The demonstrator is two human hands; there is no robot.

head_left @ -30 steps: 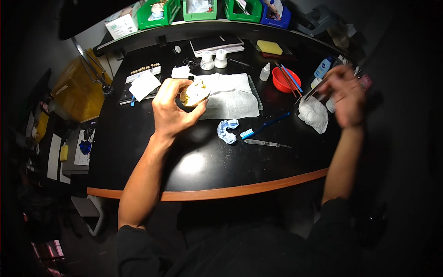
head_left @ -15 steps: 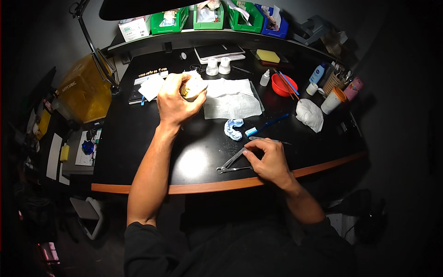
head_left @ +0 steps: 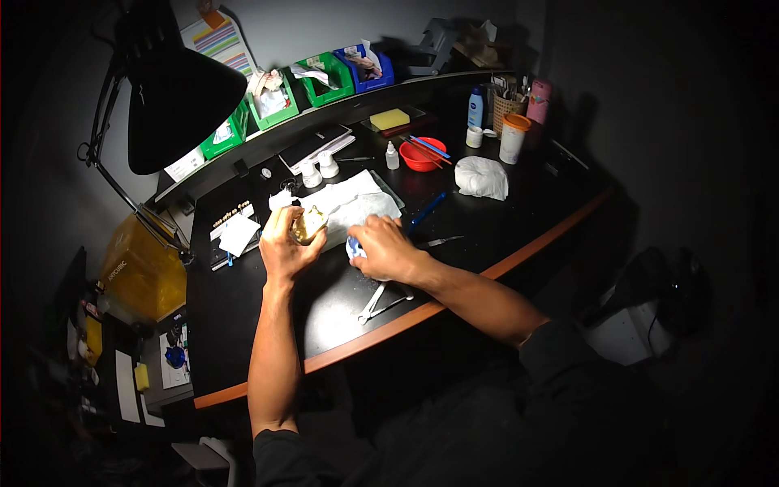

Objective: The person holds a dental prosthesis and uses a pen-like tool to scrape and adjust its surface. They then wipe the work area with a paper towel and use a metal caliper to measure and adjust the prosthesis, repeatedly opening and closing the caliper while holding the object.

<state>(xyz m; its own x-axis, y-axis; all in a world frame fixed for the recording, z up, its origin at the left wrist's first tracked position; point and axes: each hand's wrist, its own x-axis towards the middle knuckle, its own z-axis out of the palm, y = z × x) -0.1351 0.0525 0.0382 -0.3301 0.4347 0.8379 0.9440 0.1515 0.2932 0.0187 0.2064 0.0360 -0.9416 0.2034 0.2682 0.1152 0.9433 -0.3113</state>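
Note:
My left hand (head_left: 286, 247) is closed around a yellowish dental cast (head_left: 310, 222), held up near the white paper sheets (head_left: 350, 201). To its right, the fingers of my right hand (head_left: 385, 246) curl around a light blue and white dental arch mold (head_left: 355, 249), mostly hidden by the hand. Metal calipers (head_left: 376, 303) lie spread on the black table, just nearer than my right hand. Beyond that wrist rest a blue toothbrush (head_left: 428, 209), its head covered by the hand, and a thin metal instrument (head_left: 442, 241).
A red bowl (head_left: 419, 161) with sticks across it, a small dropper bottle (head_left: 392, 157) and a crumpled white cloth (head_left: 482, 178) stand farther right. Two white jars (head_left: 327, 165) are behind the paper. A black desk lamp (head_left: 174, 105) looms at upper left.
My right hand has left the calipers and moved up and left onto the dental arch mold. My left hand still holds the cast. The whole view has turned.

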